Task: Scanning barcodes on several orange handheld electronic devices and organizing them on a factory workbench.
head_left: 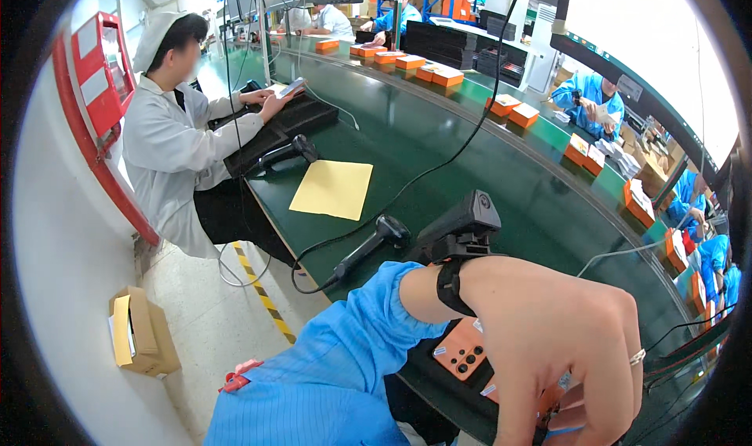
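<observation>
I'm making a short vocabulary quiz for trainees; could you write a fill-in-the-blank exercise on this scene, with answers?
The worktop under the yellow sheet is ____ in colour.
The left hand wears a wristband coloured ____.
The phone beside that hand is coloured ____.
The cardboard box at lower left stands on the ____.

Missing words: green; black; orange; floor.

Phone (460, 347) pt. hidden behind L hand (560, 321)

Here the left arm (337, 368) is held out from near left across to near right, its blue sleeve bunched along the forearm, wrist flexed; the left hand (556, 328) is arched, its back turned up, fingers (619, 391) pointed down, tips partly hidden.
</observation>
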Tool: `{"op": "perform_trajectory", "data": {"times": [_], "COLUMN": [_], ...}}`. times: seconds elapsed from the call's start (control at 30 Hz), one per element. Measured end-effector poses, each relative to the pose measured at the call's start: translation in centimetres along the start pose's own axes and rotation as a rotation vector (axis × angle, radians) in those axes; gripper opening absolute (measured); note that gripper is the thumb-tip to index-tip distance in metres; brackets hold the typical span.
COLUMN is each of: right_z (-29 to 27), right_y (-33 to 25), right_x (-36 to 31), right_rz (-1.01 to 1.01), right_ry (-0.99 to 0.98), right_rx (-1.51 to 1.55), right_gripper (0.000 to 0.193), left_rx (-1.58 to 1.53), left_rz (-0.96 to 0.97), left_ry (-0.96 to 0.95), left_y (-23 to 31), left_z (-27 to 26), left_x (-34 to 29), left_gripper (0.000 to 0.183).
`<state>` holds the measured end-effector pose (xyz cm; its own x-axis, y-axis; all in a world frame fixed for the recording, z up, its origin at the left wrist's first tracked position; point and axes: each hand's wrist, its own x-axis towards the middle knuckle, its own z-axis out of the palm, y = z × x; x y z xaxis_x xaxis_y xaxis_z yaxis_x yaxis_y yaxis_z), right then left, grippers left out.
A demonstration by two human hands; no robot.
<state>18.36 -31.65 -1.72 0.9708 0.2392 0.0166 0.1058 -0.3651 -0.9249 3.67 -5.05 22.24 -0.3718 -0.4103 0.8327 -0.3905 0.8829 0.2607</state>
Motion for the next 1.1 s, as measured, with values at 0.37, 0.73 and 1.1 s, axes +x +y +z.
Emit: {"op": "perform_trajectory", "data": {"times": [0.37, 0.73, 1.1], "right_z": [-0.6, 0.7, 0.5], "right_y": [1.4, 0.1, 0.1], "right_x": [0.0, -0.9, -1.1], "right_rz": [-0.098, -0.054, -0.044], "right_ry": [0.161, 0.114, 0.092], "right_rx": [-0.182, -0.288, -0.390], "right_gripper": [0.022, 0.020, 0.024], "left_rx": [0.018, -0.007, 0.239], "left_rz": [-0.017, -0.010, -0.060], "left_ry": [-0.031, -0.029, 0.114], "left_y": [-0.2, -0.6, -1.9], "left_z": [0.0, -0.2, 1.1], "left_x": [0.3, 0.1, -2.1], "left_gripper": [0.033, 0.036, 0.055]}}
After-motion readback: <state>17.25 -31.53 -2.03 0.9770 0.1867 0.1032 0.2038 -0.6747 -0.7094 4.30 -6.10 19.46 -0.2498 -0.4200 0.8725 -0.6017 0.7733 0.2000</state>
